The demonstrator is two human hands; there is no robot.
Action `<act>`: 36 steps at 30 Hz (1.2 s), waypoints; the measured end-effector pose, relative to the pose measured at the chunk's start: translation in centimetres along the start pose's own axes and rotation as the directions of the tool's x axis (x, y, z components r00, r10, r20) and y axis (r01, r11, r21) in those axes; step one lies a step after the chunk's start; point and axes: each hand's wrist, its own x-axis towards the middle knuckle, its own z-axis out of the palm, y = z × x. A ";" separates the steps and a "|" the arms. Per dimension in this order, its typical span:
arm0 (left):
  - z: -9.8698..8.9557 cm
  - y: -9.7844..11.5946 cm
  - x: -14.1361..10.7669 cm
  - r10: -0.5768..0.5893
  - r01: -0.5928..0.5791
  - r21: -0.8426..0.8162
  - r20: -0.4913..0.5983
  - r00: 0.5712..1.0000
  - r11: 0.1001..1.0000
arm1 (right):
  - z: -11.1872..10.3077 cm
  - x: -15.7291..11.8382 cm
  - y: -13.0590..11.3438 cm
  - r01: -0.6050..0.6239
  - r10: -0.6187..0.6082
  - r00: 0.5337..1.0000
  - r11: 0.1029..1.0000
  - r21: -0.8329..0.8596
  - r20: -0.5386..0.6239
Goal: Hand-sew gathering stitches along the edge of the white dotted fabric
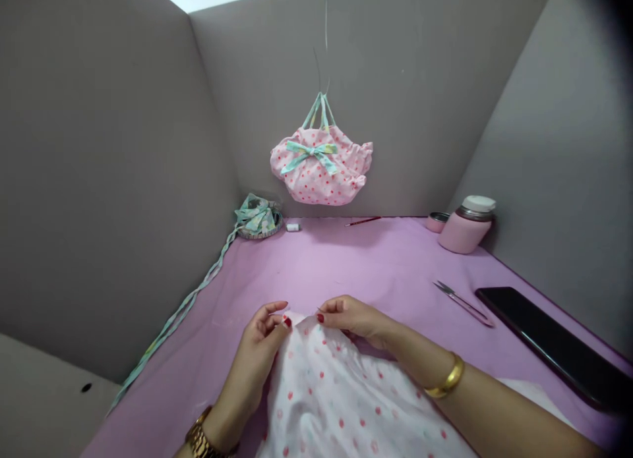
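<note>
A white cloth with red and pale dots (341,399) spreads from the near edge of the table up to both hands. My left hand (262,339) pinches its top edge between thumb and fingers, the index finger slightly raised. To the right, my right hand (349,319) is closed at the same edge, thumb against the index finger. A thin sliver shows at its fingertips, too small to name for certain. Between the hands a short stretch of the edge is held up. Cloth covers some of the right fingers.
A pink dotted garment with a green bow (316,168) hangs ahead. Thread snips (465,304) and a black phone (554,343) lie right, below a pink jar (465,230). Behind are a red pencil (363,221), a white spool (293,227) and a basket with green fabric (260,234). Grey panels surround the table.
</note>
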 end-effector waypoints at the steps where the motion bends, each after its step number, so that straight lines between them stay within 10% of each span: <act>1: -0.1 -0.1 0.0 -0.001 0.001 -0.005 0.002 1.000 1.000 | -0.3 0.1 0.1 -0.021 0.022 0.999 0.999 -0.037 0.035; 12: 1.2 0.4 0.5 -0.346 0.415 -0.253 0.273 0.897 0.874 | -1.0 0.2 -0.3 0.034 -0.019 0.991 0.993 -0.112 0.133; 20: 0.5 -0.8 1.1 -0.228 0.243 -0.145 0.112 0.967 0.959 | -1.0 0.5 0.0 0.036 -0.027 0.995 0.994 -0.103 0.094; 26: 0.4 -1.5 1.1 -0.118 0.116 0.027 0.065 0.991 0.993 | -1.3 1.4 1.4 0.096 -0.079 0.982 0.991 0.091 -0.171; 36: -0.6 -2.6 1.0 -0.182 0.180 0.057 0.031 0.983 0.982 | -6.8 -3.1 -1.0 0.158 -0.562 0.752 0.662 -0.733 -0.345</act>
